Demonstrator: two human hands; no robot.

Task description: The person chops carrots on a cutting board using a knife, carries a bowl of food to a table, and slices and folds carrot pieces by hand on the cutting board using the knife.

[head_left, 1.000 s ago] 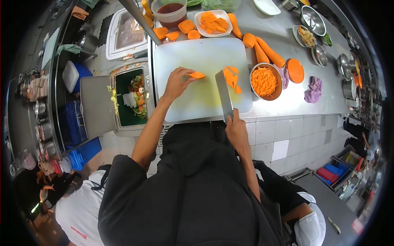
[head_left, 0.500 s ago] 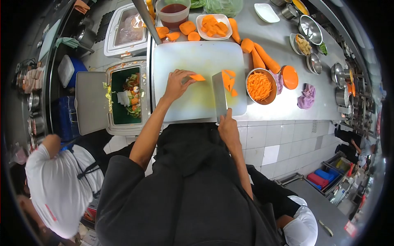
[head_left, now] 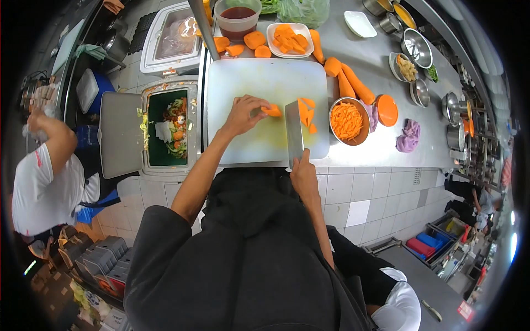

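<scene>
My left hand is closed, its fingertips pinching a chunk of carrot over the white cutting board. In my right hand is the handle of a cleaver. Its broad blade stands on edge on the board, a short gap to the right of the carrot chunk. Several cut carrot pieces lie against the blade's right side. Beyond the board's right edge sits a metal bowl full of carrot strips.
Whole carrots, an orange lid and a purple cloth lie right on the steel counter. A white dish of carrot chunks stands behind the board. An open waste bin is at left. People in white shirts stand left and right.
The carrot chunk in my left hand has turned and come slightly nearer the blade. My right hand and the cleaver have barely moved. The person at left has shifted farther left, one arm raised.
</scene>
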